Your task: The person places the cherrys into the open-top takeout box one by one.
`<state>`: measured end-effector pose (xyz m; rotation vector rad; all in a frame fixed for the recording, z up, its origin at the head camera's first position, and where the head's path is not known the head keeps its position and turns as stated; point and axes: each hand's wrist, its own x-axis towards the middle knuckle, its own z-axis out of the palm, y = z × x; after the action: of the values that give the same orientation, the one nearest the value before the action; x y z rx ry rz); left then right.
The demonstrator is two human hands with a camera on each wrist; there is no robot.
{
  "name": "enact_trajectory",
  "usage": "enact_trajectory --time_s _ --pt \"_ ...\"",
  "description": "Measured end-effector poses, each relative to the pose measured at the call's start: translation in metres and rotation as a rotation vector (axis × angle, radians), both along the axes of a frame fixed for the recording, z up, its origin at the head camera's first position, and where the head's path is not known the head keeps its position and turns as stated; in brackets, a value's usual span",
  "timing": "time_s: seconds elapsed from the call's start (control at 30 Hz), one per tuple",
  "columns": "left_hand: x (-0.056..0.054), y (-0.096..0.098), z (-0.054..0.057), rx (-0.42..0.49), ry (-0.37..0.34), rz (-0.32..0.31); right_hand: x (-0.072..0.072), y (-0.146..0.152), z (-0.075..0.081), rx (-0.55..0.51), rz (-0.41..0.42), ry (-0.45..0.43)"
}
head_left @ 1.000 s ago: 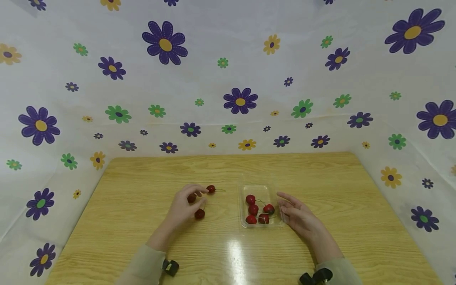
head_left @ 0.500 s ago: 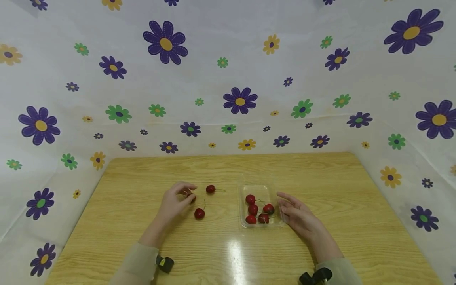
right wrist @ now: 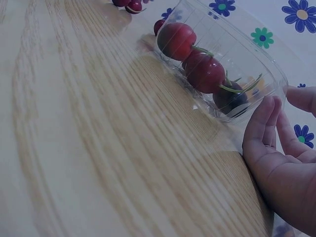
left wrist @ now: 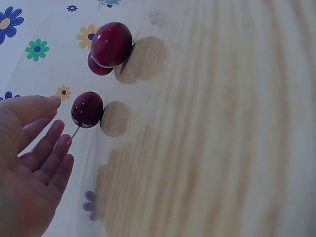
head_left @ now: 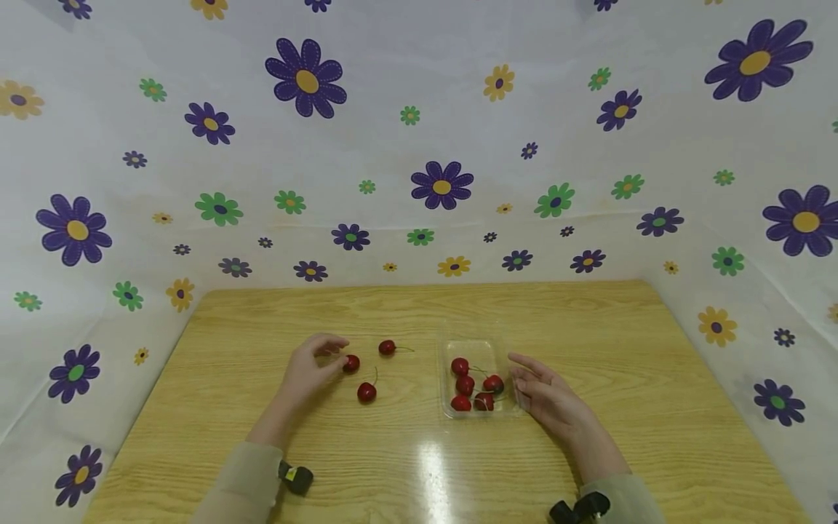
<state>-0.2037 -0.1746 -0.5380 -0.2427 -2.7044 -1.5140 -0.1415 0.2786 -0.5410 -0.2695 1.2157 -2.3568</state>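
Observation:
In the head view my left hand (head_left: 313, 366) lies beside a dark red cherry (head_left: 351, 363) on the table, thumb tip right at its near side. The left wrist view shows this cherry (left wrist: 87, 109) just off the loosely bent fingers, its stem running to the fingertips. Two more cherries, one in front (head_left: 366, 392) and one behind (head_left: 388, 348), lie close by with stems out. My right hand (head_left: 553, 399) rests its relaxed fingers against the right side of a clear plastic box (head_left: 473, 346). Several red cherries (right wrist: 205, 72) with green stems sit inside the box.
The wood-grain table (head_left: 366, 458) reaches back to a white cloth (head_left: 366, 145) printed with purple, green and yellow flowers, which also hangs along both sides. Black camera straps circle both wrists, the left strap (head_left: 296, 477) low in view.
My left hand has drawn back to the left, away from over the cherries, which have stayed where they were. My right hand and the box have not moved.

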Motion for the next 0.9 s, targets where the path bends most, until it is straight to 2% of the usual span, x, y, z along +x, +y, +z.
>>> enact_trajectory --time_s 0.2,0.47,0.7,0.9 --pt "-0.0027 -0.0030 -0.0023 -0.040 -0.070 -0.018 -0.0003 0.0002 0.0003 0.010 -0.002 0.000" --pt "-0.0034 -0.0040 -0.0037 -0.062 -0.122 -0.057 -0.0004 0.0002 0.0003 0.012 0.002 0.003" --pt "-0.0059 -0.0029 -0.0033 -0.089 -0.113 -0.128 -0.0007 0.0002 0.0003 0.015 -0.008 -0.007" --pt "-0.0067 -0.0038 -0.0039 -0.086 -0.118 -0.149 -0.0011 0.0000 0.0006 0.015 -0.004 -0.011"
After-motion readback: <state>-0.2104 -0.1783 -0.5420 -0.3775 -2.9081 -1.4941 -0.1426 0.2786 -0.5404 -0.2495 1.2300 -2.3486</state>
